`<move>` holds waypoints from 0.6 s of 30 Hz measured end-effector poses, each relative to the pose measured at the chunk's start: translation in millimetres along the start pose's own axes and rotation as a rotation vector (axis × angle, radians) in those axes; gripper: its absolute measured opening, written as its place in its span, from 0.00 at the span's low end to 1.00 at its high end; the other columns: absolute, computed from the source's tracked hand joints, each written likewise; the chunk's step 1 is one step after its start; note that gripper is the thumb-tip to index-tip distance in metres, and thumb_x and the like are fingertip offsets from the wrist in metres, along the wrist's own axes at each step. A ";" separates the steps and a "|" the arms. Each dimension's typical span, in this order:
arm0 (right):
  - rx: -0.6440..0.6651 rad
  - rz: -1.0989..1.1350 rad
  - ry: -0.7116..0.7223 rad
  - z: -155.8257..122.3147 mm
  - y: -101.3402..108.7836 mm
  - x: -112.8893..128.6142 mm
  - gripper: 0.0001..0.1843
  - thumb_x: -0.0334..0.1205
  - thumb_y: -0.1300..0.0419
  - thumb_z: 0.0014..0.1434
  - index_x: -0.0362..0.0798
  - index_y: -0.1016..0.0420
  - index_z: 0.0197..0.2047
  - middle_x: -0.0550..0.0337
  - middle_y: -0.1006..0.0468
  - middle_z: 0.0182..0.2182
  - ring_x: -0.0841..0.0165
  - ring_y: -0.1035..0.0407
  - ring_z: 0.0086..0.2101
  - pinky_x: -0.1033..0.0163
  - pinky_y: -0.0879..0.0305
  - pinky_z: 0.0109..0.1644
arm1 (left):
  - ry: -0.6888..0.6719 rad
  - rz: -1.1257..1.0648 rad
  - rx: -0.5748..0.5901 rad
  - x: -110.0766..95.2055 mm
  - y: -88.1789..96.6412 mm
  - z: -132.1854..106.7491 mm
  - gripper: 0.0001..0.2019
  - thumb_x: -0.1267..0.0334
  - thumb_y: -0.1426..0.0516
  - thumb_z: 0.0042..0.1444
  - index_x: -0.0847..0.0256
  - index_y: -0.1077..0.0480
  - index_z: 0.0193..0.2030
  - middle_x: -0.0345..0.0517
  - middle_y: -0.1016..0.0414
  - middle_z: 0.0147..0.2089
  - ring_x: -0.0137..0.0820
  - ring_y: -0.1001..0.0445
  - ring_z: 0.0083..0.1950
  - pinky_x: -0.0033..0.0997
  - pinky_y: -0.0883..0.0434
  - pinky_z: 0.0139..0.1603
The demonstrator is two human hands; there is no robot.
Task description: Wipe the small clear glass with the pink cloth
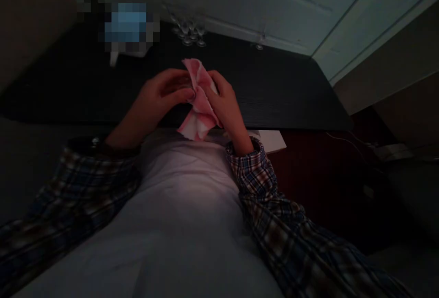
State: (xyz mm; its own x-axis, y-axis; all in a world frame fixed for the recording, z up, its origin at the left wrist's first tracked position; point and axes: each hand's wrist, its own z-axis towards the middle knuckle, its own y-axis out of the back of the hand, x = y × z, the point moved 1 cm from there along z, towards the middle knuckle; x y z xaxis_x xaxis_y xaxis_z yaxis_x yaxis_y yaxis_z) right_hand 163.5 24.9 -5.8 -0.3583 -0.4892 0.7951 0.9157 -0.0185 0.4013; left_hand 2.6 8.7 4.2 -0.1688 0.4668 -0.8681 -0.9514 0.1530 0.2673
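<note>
The pink cloth sits bunched between both hands just above the near edge of the dark table, in front of the person's chest: the left hand pinches its left side with fingertips closed on the fabric, and the right hand grips the other side. It looks only partly folded, crumpled at the top with a loose corner hanging below. No writing or label can be read in this dim head view; a cluster of glasses stands at the table's far edge.
</note>
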 end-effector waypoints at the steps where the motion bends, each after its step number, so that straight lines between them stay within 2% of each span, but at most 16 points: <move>1: -0.002 0.008 0.005 0.5 -0.2 -0.5 0.11 0.50 0.48 0.61 0.53 0.32 0.37 0.65 0.25 0.35 0.67 0.32 0.39 0.65 0.33 0.43 | 0.002 0.004 -0.001 -0.3 -0.1 -0.1 0.18 0.62 0.40 0.53 0.60 0.31 0.52 0.48 0.26 0.52 0.35 0.27 0.52 0.35 0.26 0.50; 3: -0.004 0.013 0.009 0.7 -0.2 -0.3 0.12 0.51 0.48 0.61 0.52 0.32 0.37 0.64 0.26 0.34 0.67 0.33 0.39 0.65 0.34 0.43 | 0.008 0.021 -0.008 -1.1 -0.2 -0.3 0.18 0.61 0.40 0.54 0.61 0.31 0.52 0.48 0.26 0.52 0.35 0.27 0.52 0.35 0.27 0.51; 7: -0.009 0.033 0.060 -0.9 0.8 1.7 0.10 0.46 0.50 0.62 0.50 0.33 0.38 0.64 0.28 0.34 0.70 0.33 0.37 0.65 0.36 0.43 | 0.014 0.034 -0.015 -2.5 -0.6 -0.7 0.18 0.61 0.40 0.54 0.62 0.31 0.52 0.48 0.25 0.52 0.34 0.26 0.52 0.35 0.27 0.52; 11: -0.007 0.025 0.062 -0.5 0.2 -0.6 0.10 0.48 0.48 0.62 0.51 0.32 0.38 0.65 0.27 0.33 0.69 0.34 0.37 0.67 0.35 0.41 | 0.018 0.015 -0.011 -1.9 -0.7 -0.3 0.18 0.62 0.40 0.54 0.63 0.32 0.52 0.49 0.25 0.51 0.34 0.26 0.51 0.34 0.27 0.51; 18: -0.009 0.027 0.074 -1.1 1.0 1.2 0.07 0.44 0.49 0.63 0.51 0.34 0.38 0.64 0.28 0.34 0.68 0.32 0.37 0.65 0.35 0.42 | 0.028 0.005 -0.030 -3.1 -1.4 -0.7 0.18 0.63 0.40 0.53 0.61 0.31 0.51 0.47 0.25 0.51 0.34 0.26 0.51 0.33 0.27 0.50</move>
State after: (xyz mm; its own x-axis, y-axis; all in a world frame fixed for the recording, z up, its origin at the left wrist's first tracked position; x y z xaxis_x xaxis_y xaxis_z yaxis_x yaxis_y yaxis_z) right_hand 164.2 23.3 -4.9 -0.3192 -0.5531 0.7695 0.9266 -0.0116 0.3760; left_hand 4.2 6.5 6.2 -0.1802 0.4427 -0.8784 -0.9577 0.1248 0.2594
